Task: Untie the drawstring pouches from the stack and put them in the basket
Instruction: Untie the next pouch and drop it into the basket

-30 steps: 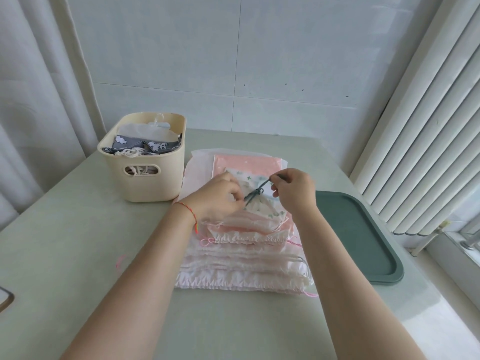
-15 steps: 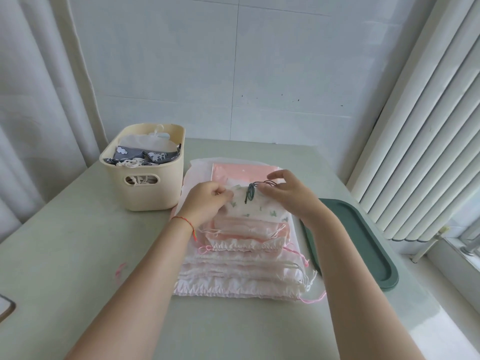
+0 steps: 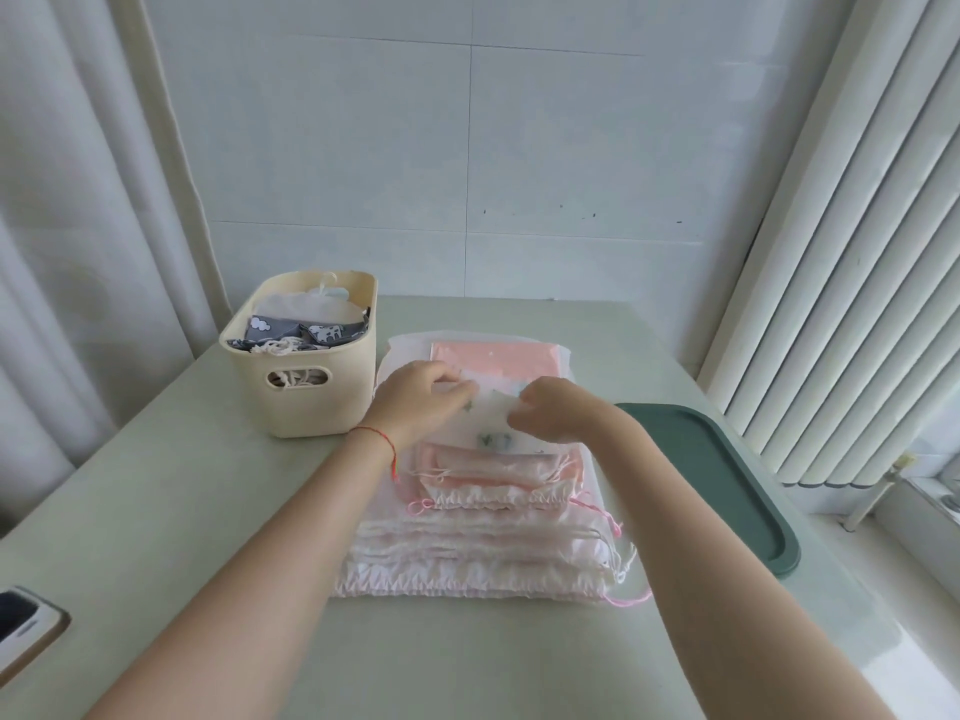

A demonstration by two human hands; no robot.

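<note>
A stack of pink and white drawstring pouches (image 3: pixel 483 543) lies in the middle of the table. On top sits a small white pouch with a green print (image 3: pixel 493 433). My left hand (image 3: pixel 421 402) pinches its far left edge and my right hand (image 3: pixel 556 407) pinches its far right edge. The dark drawstring is hidden behind my fingers. The cream basket (image 3: pixel 311 402) stands to the left of the stack, holding grey printed pouches and a white one.
A dark green tray (image 3: pixel 727 475) lies on the table to the right of the stack. A phone (image 3: pixel 21 626) rests at the table's left front edge. Curtains hang on the left, vertical blinds on the right, a tiled wall behind.
The dark drawstring bow that my hands were pulling is no longer visible. Both hands have moved onto the far edge of the top pouch and grip it there. The view has tilted upward.
</note>
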